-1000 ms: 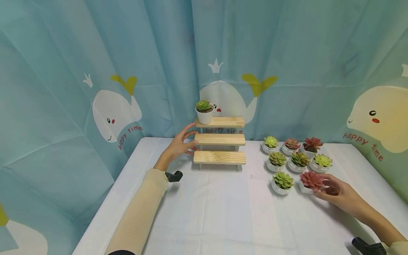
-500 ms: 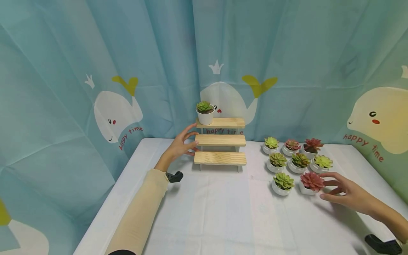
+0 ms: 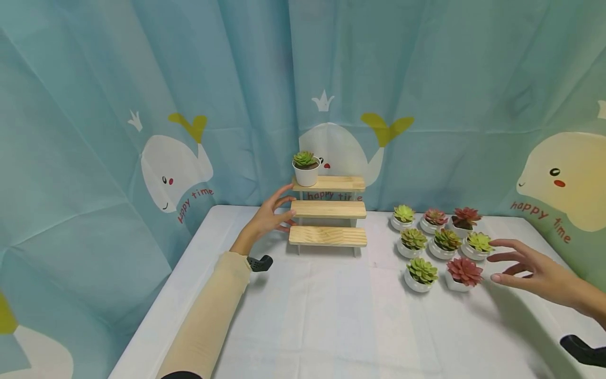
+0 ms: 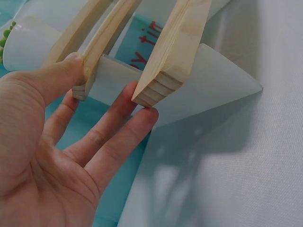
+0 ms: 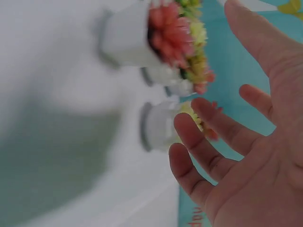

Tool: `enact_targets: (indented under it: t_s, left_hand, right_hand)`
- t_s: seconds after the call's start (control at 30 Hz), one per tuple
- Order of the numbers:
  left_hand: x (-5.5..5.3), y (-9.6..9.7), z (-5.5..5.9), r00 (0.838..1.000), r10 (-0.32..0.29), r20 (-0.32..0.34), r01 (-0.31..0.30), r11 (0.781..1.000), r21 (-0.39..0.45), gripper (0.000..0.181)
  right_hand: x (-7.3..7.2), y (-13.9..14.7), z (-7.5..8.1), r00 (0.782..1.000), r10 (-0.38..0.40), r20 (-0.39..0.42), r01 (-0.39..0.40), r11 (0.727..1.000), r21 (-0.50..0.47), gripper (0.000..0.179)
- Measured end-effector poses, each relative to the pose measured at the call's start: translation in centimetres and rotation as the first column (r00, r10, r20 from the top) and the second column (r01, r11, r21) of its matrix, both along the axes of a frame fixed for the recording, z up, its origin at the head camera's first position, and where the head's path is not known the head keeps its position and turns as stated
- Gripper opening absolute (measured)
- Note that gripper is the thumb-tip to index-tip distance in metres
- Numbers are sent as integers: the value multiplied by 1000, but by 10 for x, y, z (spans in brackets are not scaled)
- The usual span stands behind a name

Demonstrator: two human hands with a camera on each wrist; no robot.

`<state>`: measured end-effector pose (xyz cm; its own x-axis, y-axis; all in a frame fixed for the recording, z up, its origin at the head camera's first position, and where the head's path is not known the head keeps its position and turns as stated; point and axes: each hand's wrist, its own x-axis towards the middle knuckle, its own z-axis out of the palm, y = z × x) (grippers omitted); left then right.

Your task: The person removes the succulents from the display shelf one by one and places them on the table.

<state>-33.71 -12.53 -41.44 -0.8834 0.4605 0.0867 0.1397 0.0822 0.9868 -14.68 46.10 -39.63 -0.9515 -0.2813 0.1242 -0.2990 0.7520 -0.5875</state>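
In the head view, my left hand (image 3: 266,218) rests against the left end of the three-step wooden shelf (image 3: 327,209). The left wrist view shows its thumb on the middle board's end and two fingertips at another board's corner, fingers fairly straight. A green succulent in a white pot (image 3: 306,169) stands on the top step at the left. My right hand (image 3: 544,271) hovers with spread fingers, holding nothing, right of the red succulent in an angular white pot (image 3: 464,272). A yellow-green succulent (image 3: 478,245) sits near its fingertips; whether they touch cannot be told.
Several more potted succulents (image 3: 442,243) stand close together on the white-covered table (image 3: 341,316), right of the shelf. A blue curtain (image 3: 255,79) with printed whales hangs behind the table and along its sides.
My right hand has let go of the red succulent and moved off to the right and slightly up, its fingers spreading. The left hand has stayed at the shelf.
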Motion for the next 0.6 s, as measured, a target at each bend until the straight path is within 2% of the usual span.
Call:
enact_targets:
  t_s: [0.17, 0.37, 0.47, 0.6]
  left_hand:
    - [1, 0, 0, 1000, 0, -3, 0, 1000, 0, 74]
    - [1, 0, 1, 1000, 6, 2, -6, 1000, -6, 75]
    - [0, 0, 0, 1000, 0, 5, 0, 1000, 2, 74]
    - [0, 0, 1, 1000, -2, 8, 2, 1000, 4, 74]
  right_hand:
    - [-7, -6, 23, 998, -26, -54, 28, 999, 25, 69]
    - [-19, -12, 51, 988, -9, -157, 9, 1000, 3, 74]
    - [-24, -17, 64, 984, -19, -177, 21, 1000, 6, 75]
    - [-29, -24, 78, 985, -49, -164, 51, 999, 6, 76]
